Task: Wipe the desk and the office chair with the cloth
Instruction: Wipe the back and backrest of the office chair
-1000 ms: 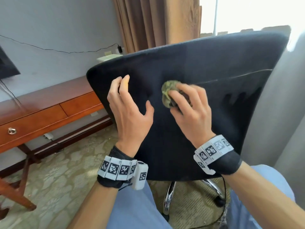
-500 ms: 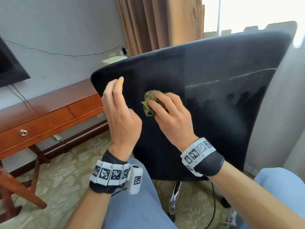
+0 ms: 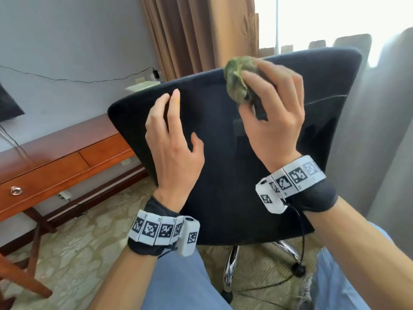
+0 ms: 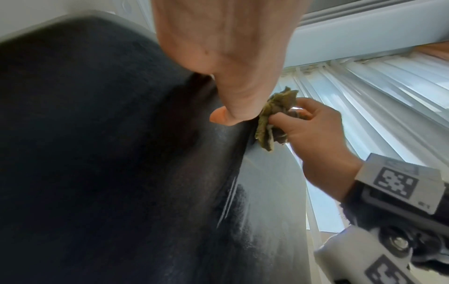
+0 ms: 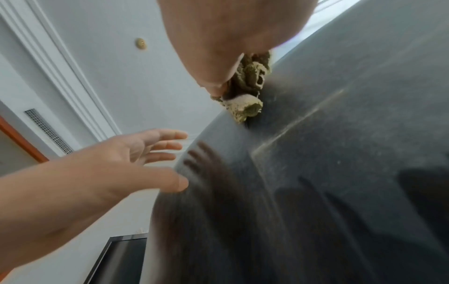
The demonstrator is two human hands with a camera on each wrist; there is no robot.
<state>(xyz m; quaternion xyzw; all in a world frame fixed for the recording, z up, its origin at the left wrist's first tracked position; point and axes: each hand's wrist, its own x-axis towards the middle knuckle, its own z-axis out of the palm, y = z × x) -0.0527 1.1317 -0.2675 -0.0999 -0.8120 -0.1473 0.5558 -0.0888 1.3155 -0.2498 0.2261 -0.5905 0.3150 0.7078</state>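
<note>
The black back of the office chair [image 3: 219,175] faces me and fills the middle of the head view. My right hand [image 3: 270,113] grips a crumpled green cloth [image 3: 237,79] against the chair's top edge. The cloth [image 4: 274,119] shows bunched in the fingers in the left wrist view, and it [image 5: 248,92] touches the chair back [image 5: 340,173] in the right wrist view. My left hand [image 3: 174,142] lies open with straight fingers on the upper left of the back. The wooden desk [image 3: 55,157] stands at the left against the wall.
Brown curtains [image 3: 201,34] and a bright window lie behind the chair, with a grey curtain [image 3: 380,130] to its right. The chair's chrome base [image 3: 232,265] and a black cable stand on the patterned carpet. A dark screen [image 3: 9,104] hangs at the left wall.
My right hand has carried the cloth from the middle of the chair back up to its top edge. The left hand stays spread on the upper left.
</note>
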